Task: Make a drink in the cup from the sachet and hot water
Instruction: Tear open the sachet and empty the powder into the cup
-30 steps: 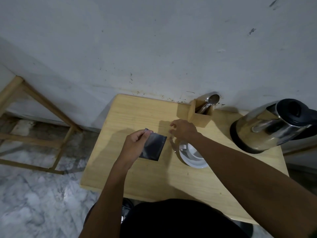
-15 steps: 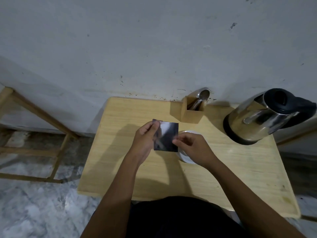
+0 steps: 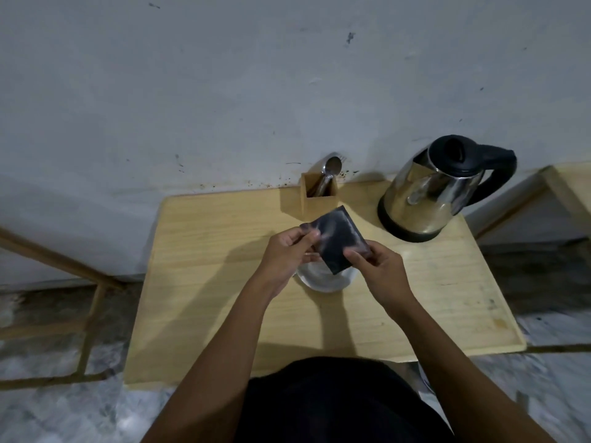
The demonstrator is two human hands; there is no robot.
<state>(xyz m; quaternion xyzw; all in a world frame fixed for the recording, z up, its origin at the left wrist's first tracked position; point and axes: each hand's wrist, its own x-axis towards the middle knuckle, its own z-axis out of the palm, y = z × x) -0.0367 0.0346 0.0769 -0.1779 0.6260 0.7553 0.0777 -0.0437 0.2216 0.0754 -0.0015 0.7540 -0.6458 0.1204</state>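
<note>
A dark, shiny square sachet (image 3: 337,239) is held tilted above the table between both hands. My left hand (image 3: 289,252) pinches its upper left corner. My right hand (image 3: 375,266) pinches its lower right edge. Under the sachet and the hands sits a white cup on a white saucer (image 3: 319,279), mostly hidden. A steel kettle (image 3: 428,199) with a black lid and handle stands at the back right of the wooden table (image 3: 204,276).
A small wooden holder (image 3: 319,199) with a metal spoon (image 3: 332,167) stands at the back of the table against the grey wall. Wooden frames stand on the marble floor to the left and right of the table.
My right hand left the cup and took hold of the sachet. Both hands brought the sachet over the cup and turned it. The camera view shifted to the left.
</note>
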